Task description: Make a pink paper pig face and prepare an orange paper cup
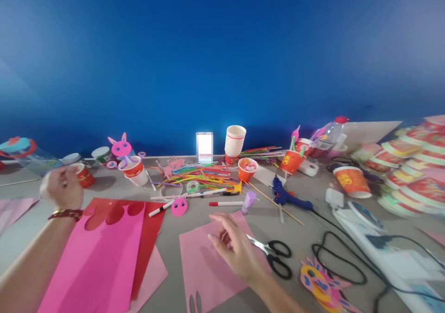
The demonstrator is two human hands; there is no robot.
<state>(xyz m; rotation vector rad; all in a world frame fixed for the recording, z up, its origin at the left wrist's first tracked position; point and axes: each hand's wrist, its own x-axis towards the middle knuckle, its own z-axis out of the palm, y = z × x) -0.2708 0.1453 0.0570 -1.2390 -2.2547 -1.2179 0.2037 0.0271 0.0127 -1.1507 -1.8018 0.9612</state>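
My left hand (pixel 62 187) is raised at the left, beside a red paper cup (pixel 84 175); its fingers are curled, and what they hold, if anything, is hidden. Below it lie a bright pink sheet (pixel 104 257) with round cut-outs along its top and a red sheet (pixel 153 229). My right hand (pixel 236 248) hovers over a light pink sheet (pixel 198 266), fingers apart and holding nothing. Black-handled scissors (pixel 274 252) lie just right of it. A pink round face with eyes (pixel 179 206) lies near the middle, beside a black-and-white marker (pixel 162 208).
Colourful pipe cleaners (pixel 208 176), stacked paper cups (pixel 235 141) and a cup of pink pieces (pixel 247 169) stand behind. A blue glue gun (pixel 290 197), its cord, a power strip (pixel 375 252) and piled decorated cups (pixel 417 164) are at the right.
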